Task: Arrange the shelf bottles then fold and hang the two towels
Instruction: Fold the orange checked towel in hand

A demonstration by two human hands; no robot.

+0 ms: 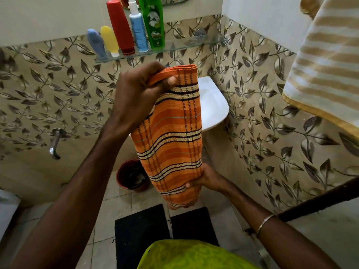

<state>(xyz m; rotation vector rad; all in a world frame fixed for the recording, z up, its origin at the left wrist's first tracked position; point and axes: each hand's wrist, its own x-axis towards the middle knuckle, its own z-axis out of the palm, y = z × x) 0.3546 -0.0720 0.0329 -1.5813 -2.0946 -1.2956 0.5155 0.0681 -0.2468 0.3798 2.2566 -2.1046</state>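
The left hand (136, 96) grips the top of a folded orange striped towel (171, 133). The right hand (206, 180) holds it near the bottom, from behind. The towel hangs down between them. Far off, a glass shelf (194, 45) on the leafy tile wall holds five bottles in a row: blue (96, 45), yellow (109, 40), red (120, 26), a white spray bottle (138, 30) and green (154, 24). A tan and white striped towel (326, 66) hangs on the right.
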